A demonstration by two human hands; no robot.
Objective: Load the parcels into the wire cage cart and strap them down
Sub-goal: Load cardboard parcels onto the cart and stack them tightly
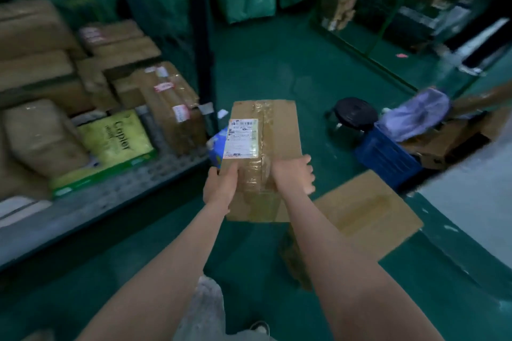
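Both hands hold one long cardboard box (266, 158) in the air above the green floor (277, 69), in the middle of the view. The left hand (220, 187) grips the near left edge of the box, thumb on top and fingers wrapped under the side. The right hand (293, 174) is closed on the near right part of the box, palm on the top face and fingers curled over the right edge. The box points away from the person, its top face sealed with clear tape along its length. A white shipping label (241, 138) with a barcode sits on the left half of the top face.

The cart (124, 183) stands to the left, with a perforated metal deck and a dark upright post (203, 44) at its near corner. The held box is just to the right of that post, outside the cart. On the deck lie several brown parcels (166, 102) stacked together, and a yellow-green carton (116, 138) printed "Copier" lies flat near the front edge.

A second cardboard box (368, 213) lies on the floor to the right, below the right forearm. Further right are a blue crate (388, 158) and a black round stool (354, 113). Motion blur hides finer detail
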